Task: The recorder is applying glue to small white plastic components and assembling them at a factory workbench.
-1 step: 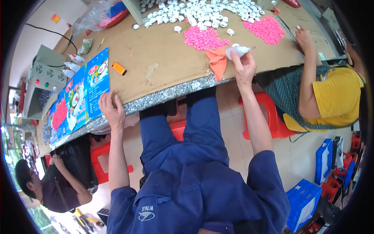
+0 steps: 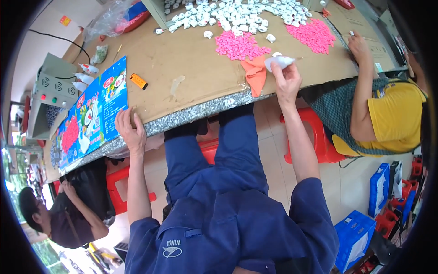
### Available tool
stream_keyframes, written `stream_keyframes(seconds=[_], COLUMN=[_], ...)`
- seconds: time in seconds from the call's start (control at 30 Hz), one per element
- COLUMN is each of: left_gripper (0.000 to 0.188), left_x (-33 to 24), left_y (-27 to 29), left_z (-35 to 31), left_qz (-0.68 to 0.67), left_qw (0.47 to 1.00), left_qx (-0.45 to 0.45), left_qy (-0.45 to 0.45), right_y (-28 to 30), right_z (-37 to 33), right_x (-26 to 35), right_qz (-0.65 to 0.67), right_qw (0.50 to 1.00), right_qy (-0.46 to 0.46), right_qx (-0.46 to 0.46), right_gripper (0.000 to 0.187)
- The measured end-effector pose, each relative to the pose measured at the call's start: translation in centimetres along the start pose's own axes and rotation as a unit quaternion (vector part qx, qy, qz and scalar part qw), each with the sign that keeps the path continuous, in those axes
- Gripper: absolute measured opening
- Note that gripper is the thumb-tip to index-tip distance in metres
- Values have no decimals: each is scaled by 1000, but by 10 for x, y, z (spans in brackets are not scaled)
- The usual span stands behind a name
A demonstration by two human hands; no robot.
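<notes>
My right hand (image 2: 288, 84) is closed around a white squeeze bottle (image 2: 275, 62) with a thin nozzle that points right. It holds the bottle over the front part of the table, beside a crumpled orange cloth (image 2: 255, 78). My left hand (image 2: 131, 129) rests at the table edge with its fingers apart and holds nothing. The fingers lie by the corner of a blue printed cardboard sheet (image 2: 109, 102). Beyond the cloth lies a pile of small pink pieces (image 2: 236, 44). Many small white rounded pieces (image 2: 219, 14) spread behind it.
An orange box-shaped object (image 2: 138, 81) lies on the cardboard-covered table (image 2: 182, 55). Several white bottles (image 2: 83, 77) stand at the left near a grey control box (image 2: 57, 84). A second pink pile (image 2: 312, 35) lies right, near a co-worker in yellow (image 2: 394, 112). Another person (image 2: 68, 219) sits left.
</notes>
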State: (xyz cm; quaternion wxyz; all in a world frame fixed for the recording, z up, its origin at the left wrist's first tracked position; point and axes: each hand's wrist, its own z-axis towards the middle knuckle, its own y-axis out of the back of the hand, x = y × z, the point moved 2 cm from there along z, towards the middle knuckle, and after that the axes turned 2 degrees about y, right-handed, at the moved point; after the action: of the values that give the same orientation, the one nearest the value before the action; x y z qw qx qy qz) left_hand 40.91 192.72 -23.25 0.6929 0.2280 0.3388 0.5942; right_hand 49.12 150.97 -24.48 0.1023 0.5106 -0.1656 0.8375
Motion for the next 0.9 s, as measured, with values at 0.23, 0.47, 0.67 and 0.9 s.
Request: stream_keyframes(seconds=[0.23, 0.47, 0.67, 0.9], left_gripper=[28, 27, 42, 53], left_x=[-77, -69, -11, -13], left_y=[2, -11, -37, -51], left_z=[22, 75, 102, 117], left_qz=[-69, -131, -48, -30], left_qw=[991, 979, 970, 948], left_qx=[97, 152, 168, 239], left_qy=[-66, -34, 168, 209], right_y=[7, -60, -99, -104], right_z=[0, 1, -18, -27], right_x=[6, 58, 45, 29], right_qz=[-186, -302, -344, -369], right_qw=[977, 935, 913, 902], right_qy=[-46, 52, -34, -71], right_qx=[92, 176, 216, 211], right_gripper=[23, 26, 26, 27])
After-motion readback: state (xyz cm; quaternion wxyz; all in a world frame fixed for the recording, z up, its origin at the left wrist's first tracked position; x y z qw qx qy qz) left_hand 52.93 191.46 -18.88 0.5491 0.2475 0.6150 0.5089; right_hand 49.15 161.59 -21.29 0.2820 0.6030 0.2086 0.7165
